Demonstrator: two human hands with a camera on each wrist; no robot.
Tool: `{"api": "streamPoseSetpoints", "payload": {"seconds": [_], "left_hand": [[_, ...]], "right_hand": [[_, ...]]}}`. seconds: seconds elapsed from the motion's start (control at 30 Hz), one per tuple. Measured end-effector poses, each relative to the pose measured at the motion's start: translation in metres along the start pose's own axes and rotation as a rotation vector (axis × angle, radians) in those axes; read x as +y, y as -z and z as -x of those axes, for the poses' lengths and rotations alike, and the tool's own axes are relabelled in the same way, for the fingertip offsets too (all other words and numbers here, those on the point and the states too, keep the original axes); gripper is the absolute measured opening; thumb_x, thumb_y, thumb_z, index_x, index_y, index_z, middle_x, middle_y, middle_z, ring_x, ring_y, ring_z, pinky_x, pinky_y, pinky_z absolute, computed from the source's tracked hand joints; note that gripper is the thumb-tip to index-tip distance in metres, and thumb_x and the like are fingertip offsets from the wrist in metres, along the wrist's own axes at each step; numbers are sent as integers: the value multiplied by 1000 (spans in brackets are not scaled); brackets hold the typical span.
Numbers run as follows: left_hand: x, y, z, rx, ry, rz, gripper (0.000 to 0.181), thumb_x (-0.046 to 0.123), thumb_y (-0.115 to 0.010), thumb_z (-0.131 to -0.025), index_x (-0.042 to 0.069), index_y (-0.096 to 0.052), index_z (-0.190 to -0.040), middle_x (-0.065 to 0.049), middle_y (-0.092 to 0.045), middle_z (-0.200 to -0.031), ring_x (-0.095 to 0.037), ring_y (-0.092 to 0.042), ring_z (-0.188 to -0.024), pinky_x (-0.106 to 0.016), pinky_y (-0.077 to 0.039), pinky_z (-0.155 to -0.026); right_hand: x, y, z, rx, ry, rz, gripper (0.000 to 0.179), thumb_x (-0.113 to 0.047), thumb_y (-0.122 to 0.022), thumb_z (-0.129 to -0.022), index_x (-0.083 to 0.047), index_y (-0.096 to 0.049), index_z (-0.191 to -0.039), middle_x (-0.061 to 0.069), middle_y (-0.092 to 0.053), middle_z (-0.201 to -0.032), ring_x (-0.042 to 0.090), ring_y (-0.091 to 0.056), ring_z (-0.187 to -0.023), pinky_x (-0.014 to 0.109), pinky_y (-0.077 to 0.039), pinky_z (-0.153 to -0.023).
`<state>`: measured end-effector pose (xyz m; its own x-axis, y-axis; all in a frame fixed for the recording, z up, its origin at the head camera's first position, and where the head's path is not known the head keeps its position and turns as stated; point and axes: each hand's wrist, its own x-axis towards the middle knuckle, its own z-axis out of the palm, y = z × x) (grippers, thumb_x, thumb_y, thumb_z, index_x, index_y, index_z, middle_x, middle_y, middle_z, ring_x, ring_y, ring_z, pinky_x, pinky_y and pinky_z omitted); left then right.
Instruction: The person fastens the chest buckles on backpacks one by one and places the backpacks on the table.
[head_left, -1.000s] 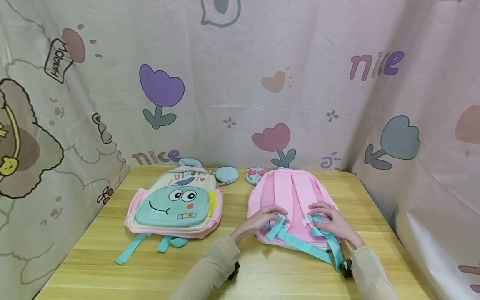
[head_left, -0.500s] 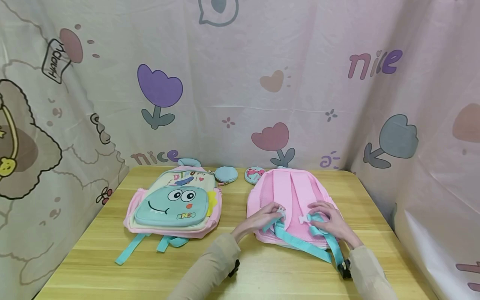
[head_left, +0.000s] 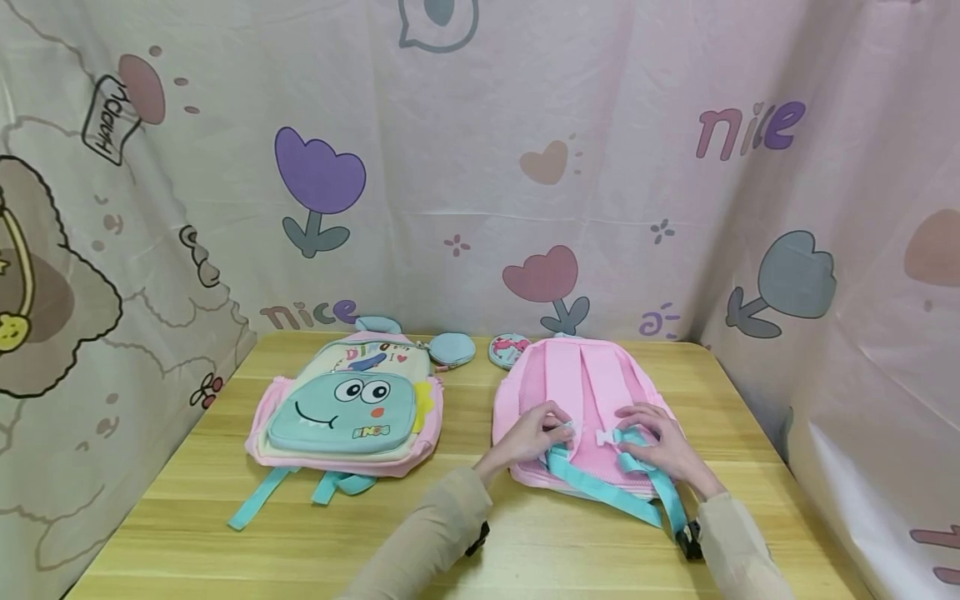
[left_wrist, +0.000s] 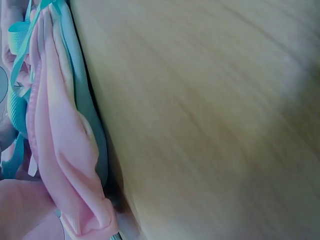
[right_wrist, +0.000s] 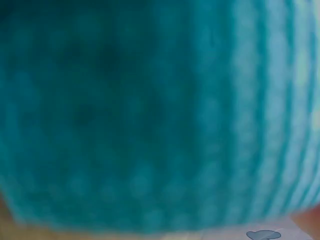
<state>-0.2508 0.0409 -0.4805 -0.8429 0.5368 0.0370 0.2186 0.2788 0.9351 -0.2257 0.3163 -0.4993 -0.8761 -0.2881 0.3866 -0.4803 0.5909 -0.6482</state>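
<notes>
A pink backpack (head_left: 517, 392) lies with its padded shoulder straps facing up, on the table's right side. My left hand (head_left: 534, 435) pinches the small pale buckle at the lower end of its left shoulder strap (head_left: 564, 379); fingers hide most of it. My right hand (head_left: 663, 446) holds the turquoise webbing (head_left: 633, 435) beside the right strap's pale buckle (head_left: 604, 437). Another length of turquoise webbing (head_left: 611, 493) slants across the bag's bottom. In the left wrist view, the bag's pink side (left_wrist: 65, 135) shows. Blurred turquoise webbing (right_wrist: 150, 115) nearly fills the right wrist view.
On the left lies a second backpack (head_left: 341, 408) with a dinosaur face, its turquoise straps (head_left: 258, 498) trailing forward. Two small round pouches, one pale blue (head_left: 452, 349) and one patterned (head_left: 508, 351), sit between the bags. A printed curtain (head_left: 450, 150) surrounds the wooden table (head_left: 300, 550).
My left hand has turned and shifted slightly at the left strap's buckle, and the turquoise tail there has dropped from sight behind it. My right hand keeps nearly the same place.
</notes>
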Motion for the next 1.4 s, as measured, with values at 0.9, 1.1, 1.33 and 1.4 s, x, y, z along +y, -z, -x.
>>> {"api": "streamPoseSetpoints", "payload": {"seconds": [0.9, 1.1, 1.33, 1.4], "left_hand": [[-1, -16, -5, 166, 26, -154, 11, 18, -71, -94, 13, -79, -100, -5, -79, -108, -25, -71, -113, -44, -52, -103], [-1, -17, -5, 176, 23, -203, 10, 20, -72, -93, 16, -80, -98, -2, -78, -111, -25, -70, -114, -40, -53, -99], [1, -18, -3, 174, 8, -240, 10, 23, -72, -94, 18, -80, -98, 0, -78, -111, -23, -70, -113, -38, -54, -98], [2, -18, -3, 173, 11, -236, 11, 23, -71, -94, 18, -80, -99, 0, -78, -111, -23, -70, -114, -38, -53, -99]], "right_hand": [[1, 6, -2, -69, 101, -129, 22, 2, -77, -83, -8, -70, -101, 12, -66, -105, 5, -54, -101, 19, -41, -89], [1, 7, -2, -78, 120, -142, 23, 4, -75, -84, -7, -69, -103, 13, -66, -106, 12, -55, -99, 23, -41, -85], [2, 7, -2, -83, 110, -142, 24, 3, -75, -85, -10, -70, -105, 12, -66, -108, 4, -54, -103, 21, -41, -89], [2, 7, -1, -85, 100, -144, 24, 3, -75, -85, -10, -70, -105, 12, -66, -109, 3, -53, -104, 21, -40, -89]]}}
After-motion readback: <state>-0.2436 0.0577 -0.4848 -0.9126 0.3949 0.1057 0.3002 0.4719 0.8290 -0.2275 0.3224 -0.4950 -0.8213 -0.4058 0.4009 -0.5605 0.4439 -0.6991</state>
